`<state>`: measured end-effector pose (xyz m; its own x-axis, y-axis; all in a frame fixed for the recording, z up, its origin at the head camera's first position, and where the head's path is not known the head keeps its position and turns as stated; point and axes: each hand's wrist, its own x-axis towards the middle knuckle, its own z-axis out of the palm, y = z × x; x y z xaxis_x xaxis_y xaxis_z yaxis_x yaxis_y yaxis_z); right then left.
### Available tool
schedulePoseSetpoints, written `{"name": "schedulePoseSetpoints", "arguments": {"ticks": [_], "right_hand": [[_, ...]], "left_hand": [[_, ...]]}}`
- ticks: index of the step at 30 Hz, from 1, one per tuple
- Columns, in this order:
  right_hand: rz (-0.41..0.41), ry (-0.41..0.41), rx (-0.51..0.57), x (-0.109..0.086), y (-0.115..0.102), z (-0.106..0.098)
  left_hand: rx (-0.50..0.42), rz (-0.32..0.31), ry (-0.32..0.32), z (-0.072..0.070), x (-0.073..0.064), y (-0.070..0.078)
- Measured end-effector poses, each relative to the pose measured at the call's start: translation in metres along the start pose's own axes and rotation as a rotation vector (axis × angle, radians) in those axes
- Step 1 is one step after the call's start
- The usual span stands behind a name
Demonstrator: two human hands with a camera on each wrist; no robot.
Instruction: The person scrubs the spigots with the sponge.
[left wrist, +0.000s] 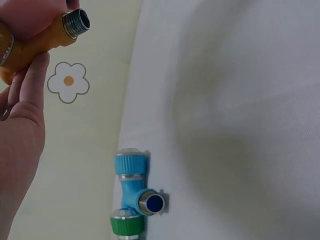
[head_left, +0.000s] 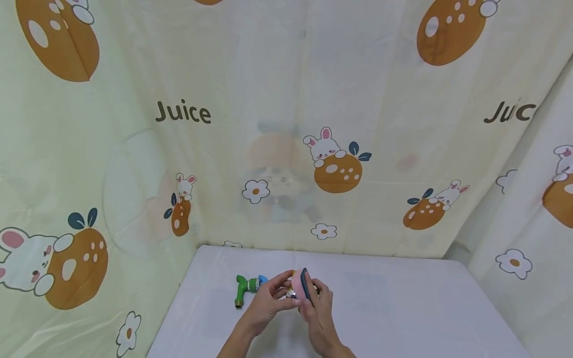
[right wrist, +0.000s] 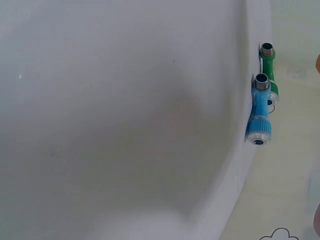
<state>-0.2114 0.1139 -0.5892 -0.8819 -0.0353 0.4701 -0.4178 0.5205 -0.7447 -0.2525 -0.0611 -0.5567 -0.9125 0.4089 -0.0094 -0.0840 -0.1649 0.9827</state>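
Note:
My left hand (head_left: 267, 303) holds an orange pipe fitting (left wrist: 37, 52) with a threaded metal end, its fingers under the body in the left wrist view. My right hand (head_left: 320, 315) grips a pink sponge (head_left: 297, 286) with a dark blue layer along one side. The sponge lies against the fitting and hides most of it in the head view. Left of the hands, a green branched pipe fitting (head_left: 242, 290) lies on the white table, joined to or right beside a light blue one (left wrist: 132, 192). Both hands are held over the table.
The white table (head_left: 403, 303) has its far edge close to a pale curtain (head_left: 268, 99) printed with rabbits, oranges and flowers. More of this curtain hangs along the left and right sides.

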Motion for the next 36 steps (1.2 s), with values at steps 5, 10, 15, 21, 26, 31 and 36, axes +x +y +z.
{"name": "schedulePoseSetpoints", "arguments": {"ticks": [5, 10, 15, 21, 26, 31, 36], "right_hand": [[0.035, -0.001, -0.005, 0.004, -0.003, -0.001], [0.138, -0.015, 0.04, 0.01, -0.005, -0.004], [0.215, -0.057, 0.07, 0.012, -0.004, -0.006], [0.255, -0.068, 0.062, 0.014, 0.0, -0.006], [0.307, -0.072, 0.103, 0.019, 0.003, -0.007], [0.343, -0.07, 0.101, 0.022, 0.004, -0.006], [0.382, -0.045, 0.098, 0.02, 0.001, -0.007]], "left_hand": [[-0.009, -0.007, -0.003, 0.0, -0.002, 0.004], [-0.006, -0.01, -0.018, 0.004, -0.002, 0.009], [0.015, -0.009, -0.036, 0.004, -0.002, 0.01], [0.028, -0.03, -0.072, 0.002, -0.003, 0.008], [0.009, -0.048, -0.095, 0.003, -0.005, 0.009], [0.016, -0.059, -0.106, 0.005, -0.006, 0.01], [0.015, -0.065, -0.112, 0.004, -0.005, 0.012]]}}
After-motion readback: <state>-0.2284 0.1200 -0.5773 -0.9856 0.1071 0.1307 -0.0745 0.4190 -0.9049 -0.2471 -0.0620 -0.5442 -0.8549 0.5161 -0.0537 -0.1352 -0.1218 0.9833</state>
